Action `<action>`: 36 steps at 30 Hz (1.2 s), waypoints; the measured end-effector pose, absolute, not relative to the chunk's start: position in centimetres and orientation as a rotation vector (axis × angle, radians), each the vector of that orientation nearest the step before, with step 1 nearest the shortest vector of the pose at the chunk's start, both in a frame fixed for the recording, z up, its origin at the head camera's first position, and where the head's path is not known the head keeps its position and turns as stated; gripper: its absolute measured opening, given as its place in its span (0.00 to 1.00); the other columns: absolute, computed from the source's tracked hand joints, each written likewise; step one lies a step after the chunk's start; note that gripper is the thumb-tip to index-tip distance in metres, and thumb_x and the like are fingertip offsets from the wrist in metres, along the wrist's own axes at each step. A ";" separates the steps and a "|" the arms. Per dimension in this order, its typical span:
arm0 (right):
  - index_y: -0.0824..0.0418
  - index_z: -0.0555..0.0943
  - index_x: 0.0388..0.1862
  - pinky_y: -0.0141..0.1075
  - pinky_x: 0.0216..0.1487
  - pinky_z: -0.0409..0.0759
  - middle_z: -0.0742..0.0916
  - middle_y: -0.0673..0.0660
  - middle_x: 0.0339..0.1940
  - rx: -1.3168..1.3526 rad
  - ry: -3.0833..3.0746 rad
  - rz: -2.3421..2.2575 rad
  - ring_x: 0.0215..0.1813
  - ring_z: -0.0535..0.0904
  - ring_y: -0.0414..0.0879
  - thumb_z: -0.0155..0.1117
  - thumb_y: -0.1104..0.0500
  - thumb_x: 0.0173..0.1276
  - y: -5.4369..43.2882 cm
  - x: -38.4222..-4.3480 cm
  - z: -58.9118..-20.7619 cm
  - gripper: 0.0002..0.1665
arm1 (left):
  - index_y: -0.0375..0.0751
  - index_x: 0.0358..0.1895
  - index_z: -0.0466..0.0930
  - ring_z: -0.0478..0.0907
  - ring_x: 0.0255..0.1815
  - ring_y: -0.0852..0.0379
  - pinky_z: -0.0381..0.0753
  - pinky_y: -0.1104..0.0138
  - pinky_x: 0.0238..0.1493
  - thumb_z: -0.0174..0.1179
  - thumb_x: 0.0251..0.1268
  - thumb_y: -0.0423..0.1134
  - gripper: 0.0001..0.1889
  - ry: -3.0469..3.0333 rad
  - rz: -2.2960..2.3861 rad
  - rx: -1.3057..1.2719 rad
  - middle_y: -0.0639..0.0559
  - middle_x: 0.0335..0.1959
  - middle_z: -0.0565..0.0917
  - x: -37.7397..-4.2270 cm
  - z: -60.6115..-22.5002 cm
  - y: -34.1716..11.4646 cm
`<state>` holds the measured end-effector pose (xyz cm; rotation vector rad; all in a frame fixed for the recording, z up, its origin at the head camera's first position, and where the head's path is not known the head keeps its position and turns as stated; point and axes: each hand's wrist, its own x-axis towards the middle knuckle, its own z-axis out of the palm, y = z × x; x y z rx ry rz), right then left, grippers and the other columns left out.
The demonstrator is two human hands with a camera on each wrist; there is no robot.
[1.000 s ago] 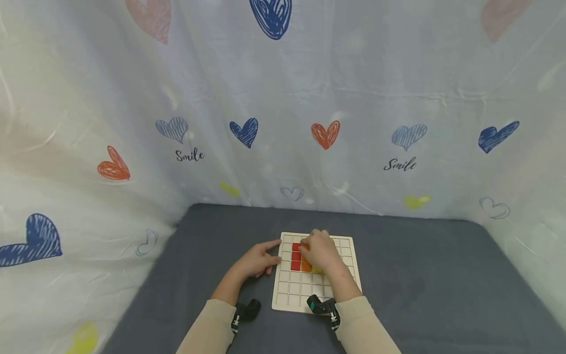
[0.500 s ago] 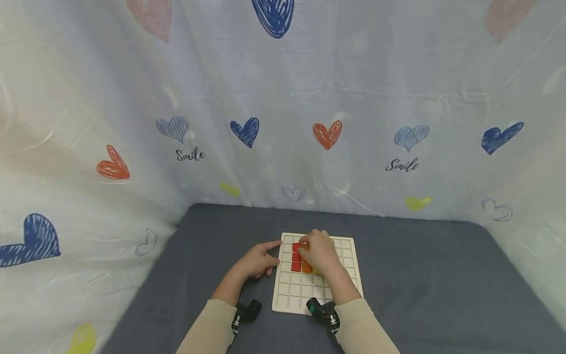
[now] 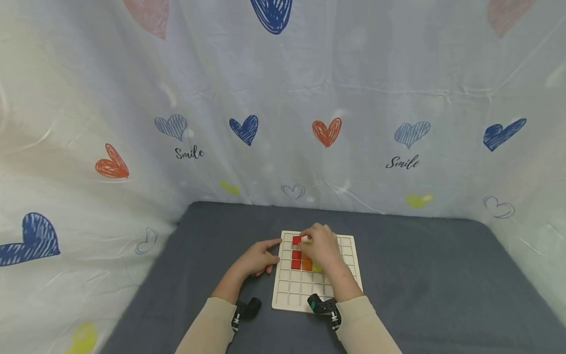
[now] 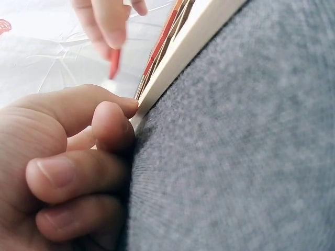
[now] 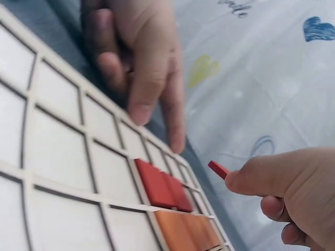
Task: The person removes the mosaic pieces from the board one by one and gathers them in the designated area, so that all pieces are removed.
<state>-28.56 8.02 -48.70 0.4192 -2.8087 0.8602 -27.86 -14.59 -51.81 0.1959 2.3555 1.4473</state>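
Note:
A pale wooden grid board [image 3: 292,295] lies on the grey cloth. Two red tiles [image 3: 296,259], an orange tile [image 3: 306,265] and a yellow tile [image 3: 317,268] sit in its cells. My right hand [image 3: 304,239] pinches a third red tile [image 3: 297,240] by its edge, just above the board's far rows. In the right wrist view this tile [image 5: 218,169] is clear of the board, beyond the seated red tiles [image 5: 162,185]. My left hand [image 3: 275,250] rests on the cloth, its fingertips [image 4: 123,107] against the board's left edge [image 4: 183,57].
White cloth printed with hearts [image 3: 326,132] walls in the grey table surface [image 3: 420,275] at the back and both sides. Many of the board's near cells [image 3: 294,287] hold no tiles.
The right hand has lifted the topmost red tile out of the column and moved it slightly toward the board's far edge. The left hand has stayed at the board's edge.

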 end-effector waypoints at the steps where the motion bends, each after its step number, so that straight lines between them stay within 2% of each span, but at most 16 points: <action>1: 0.55 0.91 0.47 0.46 0.45 0.68 0.81 0.50 0.37 0.410 -2.804 0.899 0.42 0.71 0.48 0.77 0.55 0.64 8.2 -28.5 -48.4 0.13 | 0.47 0.80 0.64 0.59 0.05 0.60 0.60 0.67 0.10 0.64 0.71 0.37 0.35 2.357 1.445 0.193 0.49 0.12 0.78 -27.9 -51.8 -14.6; 7: 0.55 0.90 0.50 0.49 0.49 0.69 0.82 0.50 0.40 0.377 -2.777 1.062 0.46 0.72 0.49 0.76 0.55 0.65 9.4 -28.2 -46.7 0.15 | 0.49 0.80 0.64 0.59 0.05 0.60 0.60 0.67 0.09 0.64 0.71 0.38 0.35 2.374 1.429 0.190 0.49 0.12 0.78 -27.9 -51.9 -14.5; 16: 0.58 0.90 0.52 0.47 0.49 0.76 0.84 0.56 0.47 0.395 -2.752 1.106 0.50 0.75 0.50 0.74 0.57 0.67 10.9 -27.3 -44.6 0.15 | 0.48 0.80 0.64 0.59 0.05 0.60 0.60 0.67 0.09 0.63 0.72 0.37 0.35 2.383 1.429 0.204 0.49 0.12 0.78 -27.7 -51.8 -14.5; 26: 0.56 0.88 0.55 0.49 0.50 0.76 0.82 0.53 0.49 0.377 -2.752 1.155 0.53 0.73 0.51 0.73 0.56 0.70 13.3 -26.9 -43.5 0.16 | 0.48 0.80 0.63 0.59 0.05 0.60 0.61 0.67 0.09 0.63 0.72 0.37 0.35 2.376 1.440 0.211 0.49 0.12 0.78 -27.7 -52.1 -14.5; 36: 0.59 0.87 0.58 0.56 0.55 0.74 0.83 0.56 0.52 0.368 -2.706 1.182 0.57 0.74 0.57 0.73 0.57 0.69 16.9 -26.8 -43.1 0.19 | 0.48 0.80 0.65 0.60 0.06 0.60 0.62 0.67 0.10 0.64 0.72 0.38 0.35 2.392 1.449 0.210 0.48 0.13 0.79 -27.7 -52.2 -14.5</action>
